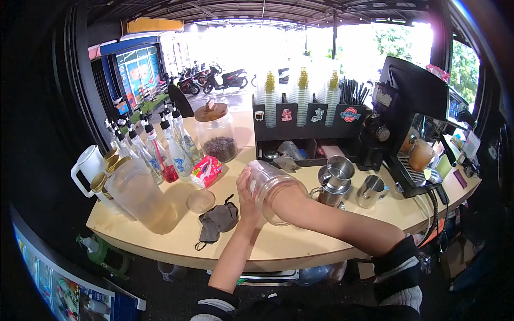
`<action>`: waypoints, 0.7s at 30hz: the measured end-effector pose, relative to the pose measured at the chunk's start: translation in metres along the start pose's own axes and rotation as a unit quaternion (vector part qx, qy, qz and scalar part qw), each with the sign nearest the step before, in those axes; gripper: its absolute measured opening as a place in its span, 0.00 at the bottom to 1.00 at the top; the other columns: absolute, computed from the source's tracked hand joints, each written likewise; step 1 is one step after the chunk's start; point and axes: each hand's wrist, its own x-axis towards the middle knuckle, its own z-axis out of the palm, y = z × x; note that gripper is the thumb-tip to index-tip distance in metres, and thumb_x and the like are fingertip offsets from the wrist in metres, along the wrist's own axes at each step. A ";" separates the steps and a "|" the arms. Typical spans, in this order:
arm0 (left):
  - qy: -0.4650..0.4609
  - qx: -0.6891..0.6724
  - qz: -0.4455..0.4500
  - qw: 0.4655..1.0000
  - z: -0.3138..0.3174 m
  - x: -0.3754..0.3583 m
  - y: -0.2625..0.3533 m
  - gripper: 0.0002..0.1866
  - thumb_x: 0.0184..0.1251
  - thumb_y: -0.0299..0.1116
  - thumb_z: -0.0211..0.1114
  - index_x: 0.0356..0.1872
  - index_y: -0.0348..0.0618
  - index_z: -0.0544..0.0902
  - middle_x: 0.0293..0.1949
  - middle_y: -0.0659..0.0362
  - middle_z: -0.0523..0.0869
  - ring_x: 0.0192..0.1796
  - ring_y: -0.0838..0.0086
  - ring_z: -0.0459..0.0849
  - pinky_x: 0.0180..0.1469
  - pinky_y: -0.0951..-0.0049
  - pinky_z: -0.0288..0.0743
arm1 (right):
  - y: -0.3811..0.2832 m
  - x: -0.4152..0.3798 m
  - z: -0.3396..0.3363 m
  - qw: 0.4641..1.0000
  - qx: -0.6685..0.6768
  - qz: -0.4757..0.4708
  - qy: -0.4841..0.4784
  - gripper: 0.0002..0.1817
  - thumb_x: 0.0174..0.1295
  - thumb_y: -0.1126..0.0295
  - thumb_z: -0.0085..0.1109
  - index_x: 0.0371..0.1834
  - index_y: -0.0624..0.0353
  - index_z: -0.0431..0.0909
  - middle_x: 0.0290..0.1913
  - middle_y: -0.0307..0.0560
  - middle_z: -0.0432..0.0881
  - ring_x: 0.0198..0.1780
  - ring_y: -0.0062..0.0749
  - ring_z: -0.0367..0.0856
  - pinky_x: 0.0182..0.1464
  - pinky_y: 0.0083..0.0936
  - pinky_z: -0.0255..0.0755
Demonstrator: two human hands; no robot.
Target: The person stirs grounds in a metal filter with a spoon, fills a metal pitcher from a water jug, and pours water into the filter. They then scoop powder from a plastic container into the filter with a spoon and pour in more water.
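Note:
A clear jar (pixel 261 175) is tilted on its side above the counter, its wide mouth facing me. My left hand (pixel 245 193) is wrapped round the jar's left side and holds it. Through the mouth goes my right hand (pixel 285 200), inside the jar up to about the wrist; its fingers are hidden or blurred behind the wall, so whatever they hold cannot be made out. Left of the jar lie a grey cloth face mask (pixel 218 220) and a round, pale lid-like disc (pixel 201 201). Steel pitchers (pixel 338 172) stand just to the right.
A large frosted pitcher (pixel 140 195), pump bottles (pixel 175 147), a red packet (pixel 207 170) and a wooden-lidded jar (pixel 219 138) stand left. Behind is a black organizer (pixel 300 115) with stacked cups. A coffee machine (pixel 409 123) occupies the right. The counter's front edge (pixel 300 262) curves near me.

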 end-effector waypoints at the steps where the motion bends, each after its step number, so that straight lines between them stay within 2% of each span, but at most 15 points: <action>1: -0.003 0.052 0.026 0.998 -0.002 0.003 0.007 0.38 0.53 0.19 0.67 0.64 0.42 0.56 0.63 0.49 0.60 0.68 0.57 0.61 0.70 0.61 0.59 | -0.001 0.001 -0.001 0.996 0.084 0.015 -0.014 0.29 0.68 0.60 0.38 0.68 0.63 0.56 0.66 0.48 0.64 0.66 0.27 0.63 0.70 0.23 0.54; 4: 0.005 -0.023 0.000 1.000 0.000 0.006 0.016 0.40 0.51 0.19 0.69 0.64 0.42 0.56 0.63 0.49 0.60 0.68 0.57 0.61 0.70 0.62 0.60 | -0.028 -0.014 -0.048 0.996 -0.052 0.035 -0.056 0.26 0.66 0.62 0.41 0.64 0.64 0.61 0.61 0.50 0.68 0.62 0.30 0.67 0.65 0.26 0.59; 8: 0.000 -0.020 -0.005 1.000 0.004 0.001 -0.001 0.42 0.49 0.19 0.70 0.65 0.42 0.56 0.63 0.49 0.60 0.69 0.58 0.61 0.69 0.62 0.61 | -0.052 -0.027 -0.088 0.994 -0.078 0.023 -0.076 0.23 0.63 0.65 0.45 0.59 0.65 0.66 0.55 0.53 0.74 0.56 0.35 0.73 0.58 0.30 0.65; 11: 0.006 -0.002 0.037 0.999 0.007 0.004 0.007 0.44 0.47 0.20 0.72 0.65 0.42 0.55 0.63 0.50 0.60 0.68 0.58 0.61 0.69 0.62 0.62 | -0.062 -0.040 -0.106 0.994 -0.078 0.001 -0.082 0.21 0.61 0.67 0.48 0.55 0.66 0.71 0.50 0.55 0.78 0.52 0.38 0.77 0.53 0.34 0.70; 13: -0.007 -0.091 -0.042 0.995 0.008 0.000 0.009 0.36 0.58 0.26 0.66 0.65 0.46 0.55 0.63 0.53 0.61 0.66 0.66 0.64 0.67 0.64 0.63 | -0.067 -0.050 -0.119 0.995 -0.066 -0.016 -0.077 0.19 0.60 0.68 0.50 0.52 0.66 0.73 0.47 0.56 0.81 0.49 0.40 0.80 0.50 0.36 0.74; 14: -0.008 -0.091 -0.044 0.995 0.008 0.000 0.011 0.36 0.58 0.26 0.66 0.65 0.46 0.55 0.63 0.53 0.61 0.66 0.66 0.64 0.67 0.64 0.63 | -0.068 -0.054 -0.124 0.995 -0.063 -0.021 -0.074 0.18 0.58 0.69 0.52 0.50 0.66 0.75 0.44 0.56 0.81 0.46 0.42 0.81 0.48 0.37 0.74; 16: -0.006 -0.018 -0.018 1.000 0.006 0.005 0.020 0.40 0.54 0.27 0.69 0.65 0.45 0.54 0.63 0.53 0.60 0.66 0.66 0.65 0.67 0.64 0.64 | -0.069 -0.062 -0.134 0.996 -0.055 -0.036 -0.062 0.14 0.54 0.70 0.56 0.42 0.65 0.79 0.35 0.58 0.82 0.38 0.49 0.82 0.41 0.41 0.76; 20: -0.035 -0.054 -0.042 0.997 0.002 0.004 0.017 0.46 0.47 0.30 0.75 0.65 0.42 0.54 0.63 0.53 0.61 0.64 0.65 0.66 0.66 0.65 0.65 | -0.063 -0.076 -0.143 0.999 0.015 -0.032 -0.011 0.13 0.53 0.71 0.55 0.40 0.62 0.81 0.34 0.59 0.82 0.37 0.50 0.82 0.43 0.42 0.75; 21: -0.037 0.006 -0.033 0.999 0.001 0.005 0.017 0.50 0.41 0.30 0.78 0.66 0.41 0.54 0.61 0.50 0.64 0.62 0.60 0.68 0.64 0.63 0.66 | -0.058 -0.076 -0.145 0.999 0.035 -0.027 -0.011 0.12 0.53 0.72 0.54 0.39 0.62 0.81 0.34 0.59 0.82 0.37 0.51 0.81 0.43 0.41 0.74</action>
